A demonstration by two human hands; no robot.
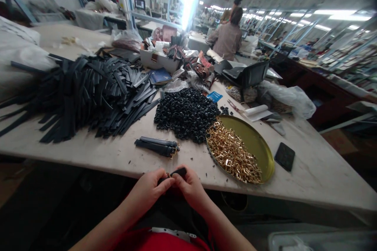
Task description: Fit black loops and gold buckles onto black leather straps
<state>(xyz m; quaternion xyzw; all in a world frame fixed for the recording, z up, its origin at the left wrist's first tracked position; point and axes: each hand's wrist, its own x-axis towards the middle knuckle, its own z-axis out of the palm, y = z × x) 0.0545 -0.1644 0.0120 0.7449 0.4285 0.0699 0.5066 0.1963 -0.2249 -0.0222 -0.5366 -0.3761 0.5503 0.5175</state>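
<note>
My left hand [150, 188] and my right hand [190, 187] meet just below the table's front edge, both pinched on one short black strap [178, 172] whose end sticks out to the right. On the table in front of them lies a small bundle of black straps with gold buckles [157, 146]. Behind that is a heap of small black loops [187, 113]. A round gold tray [255, 140] to the right holds a pile of gold buckles [232, 155].
A big pile of long black straps [88, 94] covers the table's left. A black wallet-like piece [284, 156] lies right of the tray. Boxes, bags and leather scraps crowd the back. A person [228, 35] sits at a far bench, back turned.
</note>
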